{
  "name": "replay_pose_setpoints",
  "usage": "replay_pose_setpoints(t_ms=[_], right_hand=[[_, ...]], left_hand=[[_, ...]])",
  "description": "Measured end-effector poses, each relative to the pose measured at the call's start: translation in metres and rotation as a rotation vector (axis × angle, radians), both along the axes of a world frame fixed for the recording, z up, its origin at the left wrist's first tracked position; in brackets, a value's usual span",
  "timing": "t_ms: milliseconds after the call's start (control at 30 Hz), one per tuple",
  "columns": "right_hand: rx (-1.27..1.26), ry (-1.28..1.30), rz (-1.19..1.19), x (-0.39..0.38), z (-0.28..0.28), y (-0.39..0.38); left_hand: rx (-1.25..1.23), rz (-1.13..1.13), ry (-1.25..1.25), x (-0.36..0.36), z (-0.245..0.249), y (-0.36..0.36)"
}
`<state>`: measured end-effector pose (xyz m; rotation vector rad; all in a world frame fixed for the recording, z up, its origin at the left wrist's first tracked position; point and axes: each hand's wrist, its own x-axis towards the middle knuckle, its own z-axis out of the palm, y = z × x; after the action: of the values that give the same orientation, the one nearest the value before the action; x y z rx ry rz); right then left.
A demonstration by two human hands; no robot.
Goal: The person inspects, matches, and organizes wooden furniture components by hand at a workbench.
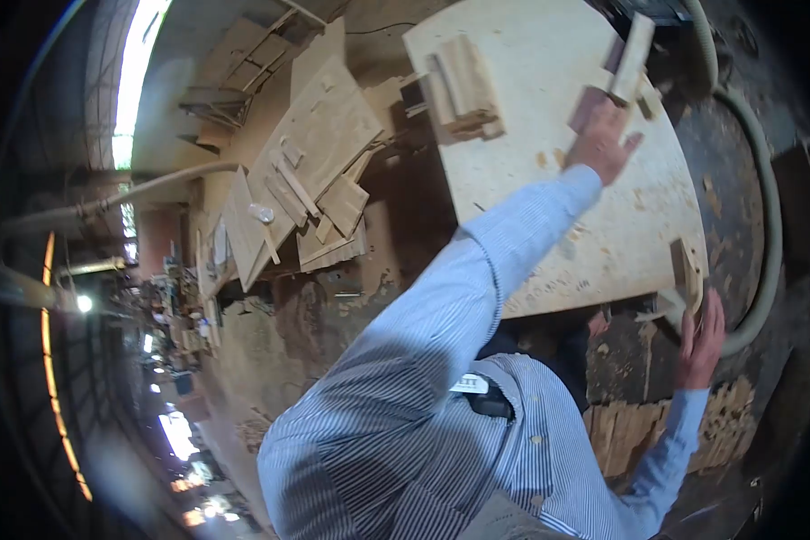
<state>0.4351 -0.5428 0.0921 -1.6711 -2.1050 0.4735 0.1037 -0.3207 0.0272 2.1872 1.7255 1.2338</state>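
My left hand point(601, 144) reaches across the pale tabletop point(549, 225), its thumb spread away from the fingers. Its blurred fingertips are right at the near end of a light wooden strip point(635, 56), beside a darker flat wood piece point(588, 110). At the table's near right corner, my right hand point(702, 346) has thumb and fingers on either side of the lower end of a small upright wooden piece point(691, 274). Both sleeves are striped blue and white.
A stack of wooden pieces point(466, 85) lies on the tabletop's left part. Plywood sheets and offcuts point(319, 144) are piled farther left. A thick grey hose point(769, 198) curves round the table's right side. Sawdust and chips point(594, 202) are scattered on the top.
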Motion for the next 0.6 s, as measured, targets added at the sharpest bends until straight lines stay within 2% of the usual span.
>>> replay_pose_setpoints(t_ms=[33,100,167,200,267,300,367,400,433,467,500,533,600], right_hand=[[0.069,-0.095,0.000,-0.014,0.001,-0.016],[0.109,-0.187,-0.062,-0.042,-0.010,-0.043],[0.054,-0.301,-0.204,-0.052,-0.028,-0.069],[0.076,-0.312,-0.167,-0.049,-0.042,-0.080],[0.045,-0.486,-0.298,-0.034,-0.067,-0.081],[0.064,-0.488,-0.277,-0.039,-0.064,-0.080],[-0.103,-0.484,-0.413,-0.048,-0.059,-0.073],[-0.086,-0.488,-0.399,-0.039,-0.066,-0.070],[-0.138,-0.490,-0.454,-0.024,-0.081,-0.063],[-0.190,-0.490,-0.510,-0.023,-0.087,-0.055],[-0.253,-0.461,-0.539,-0.044,-0.069,-0.053],[-0.238,-0.469,-0.534,-0.056,-0.062,-0.053],[-0.357,-0.619,-0.542,-0.075,-0.051,-0.051]], left_hand=[[-0.007,-0.043,-0.098,-0.009,0.002,-0.006],[-0.194,-0.075,-0.399,-0.038,0.026,-0.039],[-0.111,-0.092,-0.380,-0.086,0.034,-0.087],[-0.056,-0.137,-0.354,-0.121,0.035,-0.113],[0.067,-0.025,-0.301,-0.206,0.048,-0.176],[0.040,0.126,-0.252,-0.252,0.049,-0.208],[-0.003,0.408,-0.181,-0.347,0.046,-0.277],[-0.055,0.546,-0.127,-0.394,0.038,-0.312],[-0.074,0.663,-0.255,-0.438,0.024,-0.343],[-0.124,0.898,-0.186,-0.489,-0.011,-0.373],[0.019,0.958,-0.134,-0.535,-0.023,-0.400],[-0.104,1.118,-0.278,-0.574,-0.022,-0.423],[-0.076,1.409,-0.207,-0.633,-0.031,-0.458]])
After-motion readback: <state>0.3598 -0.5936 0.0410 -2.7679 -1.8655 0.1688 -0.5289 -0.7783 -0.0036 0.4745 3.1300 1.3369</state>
